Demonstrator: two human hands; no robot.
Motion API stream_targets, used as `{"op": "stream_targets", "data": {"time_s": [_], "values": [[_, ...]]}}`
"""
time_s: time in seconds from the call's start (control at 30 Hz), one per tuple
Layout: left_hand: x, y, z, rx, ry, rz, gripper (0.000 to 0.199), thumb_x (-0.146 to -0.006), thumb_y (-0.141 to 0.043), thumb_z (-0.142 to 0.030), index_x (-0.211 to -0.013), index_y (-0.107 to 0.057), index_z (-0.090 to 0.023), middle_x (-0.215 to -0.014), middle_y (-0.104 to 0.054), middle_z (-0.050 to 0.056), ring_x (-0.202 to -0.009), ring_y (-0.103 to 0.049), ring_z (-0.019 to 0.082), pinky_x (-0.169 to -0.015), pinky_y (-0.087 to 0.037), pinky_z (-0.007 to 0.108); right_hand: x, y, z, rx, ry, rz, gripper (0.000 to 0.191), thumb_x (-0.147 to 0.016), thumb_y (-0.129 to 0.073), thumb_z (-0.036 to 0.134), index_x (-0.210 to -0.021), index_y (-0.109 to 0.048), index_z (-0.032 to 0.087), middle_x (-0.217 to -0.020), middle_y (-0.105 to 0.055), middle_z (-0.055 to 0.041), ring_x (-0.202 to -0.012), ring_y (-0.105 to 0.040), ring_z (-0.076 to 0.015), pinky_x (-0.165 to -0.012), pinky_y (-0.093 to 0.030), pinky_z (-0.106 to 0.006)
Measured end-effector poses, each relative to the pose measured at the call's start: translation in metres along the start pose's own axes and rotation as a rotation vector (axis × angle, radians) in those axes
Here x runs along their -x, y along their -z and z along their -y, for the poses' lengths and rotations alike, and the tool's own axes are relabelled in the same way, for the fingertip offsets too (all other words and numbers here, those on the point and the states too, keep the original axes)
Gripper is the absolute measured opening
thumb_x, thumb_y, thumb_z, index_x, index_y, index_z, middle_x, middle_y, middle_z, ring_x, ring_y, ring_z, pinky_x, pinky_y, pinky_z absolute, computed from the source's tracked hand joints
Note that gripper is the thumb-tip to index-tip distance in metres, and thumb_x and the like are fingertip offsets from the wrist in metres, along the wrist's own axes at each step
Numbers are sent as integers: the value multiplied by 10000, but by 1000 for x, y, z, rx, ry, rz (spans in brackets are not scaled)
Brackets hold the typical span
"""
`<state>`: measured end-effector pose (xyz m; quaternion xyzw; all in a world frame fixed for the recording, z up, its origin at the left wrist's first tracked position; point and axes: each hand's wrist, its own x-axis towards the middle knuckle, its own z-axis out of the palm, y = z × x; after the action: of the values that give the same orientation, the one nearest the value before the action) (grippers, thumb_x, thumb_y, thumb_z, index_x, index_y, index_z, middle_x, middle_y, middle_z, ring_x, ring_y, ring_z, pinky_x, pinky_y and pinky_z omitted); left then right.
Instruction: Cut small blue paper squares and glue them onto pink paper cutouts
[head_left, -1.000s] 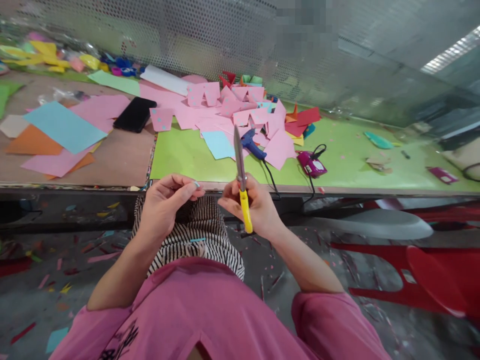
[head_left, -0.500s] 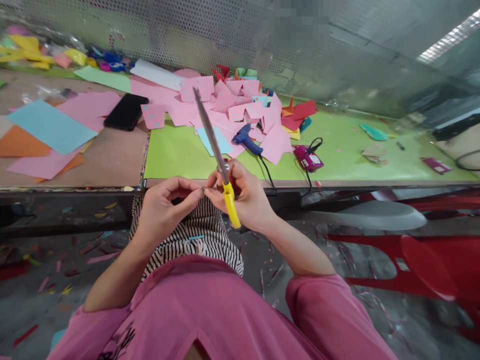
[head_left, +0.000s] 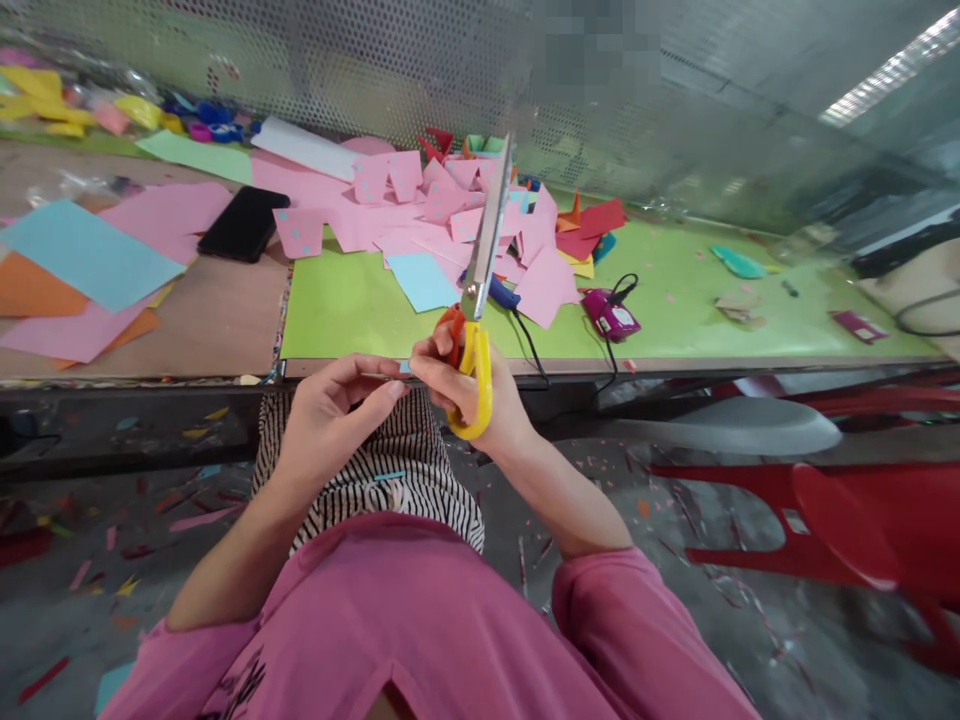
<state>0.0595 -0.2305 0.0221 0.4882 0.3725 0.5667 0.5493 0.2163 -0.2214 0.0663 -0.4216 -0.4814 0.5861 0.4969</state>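
My right hand (head_left: 480, 385) is closed around a pair of scissors (head_left: 487, 250) with yellow and orange handles, the blades together and pointing up away from me. Between the fingertips of both hands, at the table's near edge, is a tiny light-blue piece of paper (head_left: 405, 367). My left hand (head_left: 334, 410) pinches at it with thumb and forefinger; its exact shape is too small to make out. Beyond the scissors lie a blue glue gun (head_left: 502, 293), partly covered by the blades, and a light-blue paper sheet (head_left: 421, 282).
Pink paper cutouts (head_left: 386, 178) with blue dots are heaped on the green tabletop (head_left: 330, 310). A black phone (head_left: 245, 224) lies at left near coloured sheets (head_left: 94, 250). A purple box (head_left: 611, 315) with a cord sits at right. Red chairs (head_left: 862, 520) stand on the scrap-strewn floor.
The scissors have swung from leaning left to pointing up and slightly right as my right hand turned. The small blue paper piece now shows between my fingertips.
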Motion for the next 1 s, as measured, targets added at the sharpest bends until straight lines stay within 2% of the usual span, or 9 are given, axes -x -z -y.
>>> {"op": "stream_targets", "data": {"time_s": [0.07, 0.2, 0.3, 0.5, 0.67, 0.77, 0.83, 0.87, 1.0], "values": [[0, -6, 5, 35, -38, -56, 205, -772, -856, -312, -901, -761, -185, -869, -776, 35, -759, -740, 140, -733, -615, 226, 0, -6, -2, -42, -1, -38, 500, -717, -826, 378, -817, -351, 259, -743, -503, 97, -495, -324, -20, -411, -272, -187], [-1, -16, 12, 100, -134, -153, 176, -784, -847, -302, -878, -749, -190, -841, -760, 13, -768, -729, 123, -762, -616, 228, 1, -15, -7, -117, 55, -98, 519, -700, -842, 323, -806, -339, 259, -735, -483, 104, -505, -366, -23, -432, -315, -187], [-2, -19, 13, 131, -167, -180, 137, -806, -831, -284, -871, -747, -197, -826, -755, -2, -763, -722, 105, -773, -611, 213, 1, -18, -13, -125, 119, -131, 510, -714, -838, 324, -813, -342, 262, -726, -465, 104, -508, -353, -30, -435, -313, -195], [-1, -20, 13, 117, -142, -198, 188, -782, -850, -318, -871, -740, -195, -841, -751, 9, -779, -709, 110, -762, -602, 213, 1, -22, -23, -83, 171, -158, 517, -783, -797, 405, -846, -300, 275, -751, -459, 102, -463, -226, -31, -380, -188, -228], [-4, -19, 9, 236, -62, -167, 206, -779, -851, -346, -819, -722, -190, -788, -733, -2, -714, -699, 96, -736, -599, 205, 3, -20, -24, -77, 186, -94, 510, -787, -804, 431, -848, -322, 276, -768, -479, 92, -492, -287, -49, -428, -244, -234], [-8, -14, 3, 321, 47, -142, 274, -719, -881, -379, -761, -694, -183, -740, -719, -8, -629, -668, 79, -665, -582, 186, 9, -2, -13, 104, 154, 48, 515, -762, -815, 524, -850, -379, 263, -762, -474, 75, -580, -389, -78, -525, -334, -247], [-10, -8, -2, 333, 68, -133, 286, -693, -891, -372, -737, -680, -184, -742, -724, -5, -613, -666, 79, -639, -575, 180, 13, 15, -3, 355, 104, 128, 543, -722, -832, 583, -881, -437, 246, -766, -466, 65, -630, -418, -98, -573, -351, -261], [-10, -6, -4, 329, 57, -129, 280, -690, -891, -365, -733, -679, -188, -755, -729, -2, -621, -671, 81, -636, -576, 181, 15, 24, 3, 513, 77, 162, 566, -707, -833, 610, -901, -454, 237, -769, -476, 60, -619, -403, -99, -573, -342, -267], [-8, 2, -7, 302, -70, -104, 222, -743, -871, -342, -755, -693, -211, -837, -743, 2, -683, -690, 89, -660, -588, 184, 23, 47, 19, 1019, 134, 211, 653, -696, -764, 748, -951, -488, 214, -765, -527, 27, -658, -473, -142, -615, -348, -289]]}}
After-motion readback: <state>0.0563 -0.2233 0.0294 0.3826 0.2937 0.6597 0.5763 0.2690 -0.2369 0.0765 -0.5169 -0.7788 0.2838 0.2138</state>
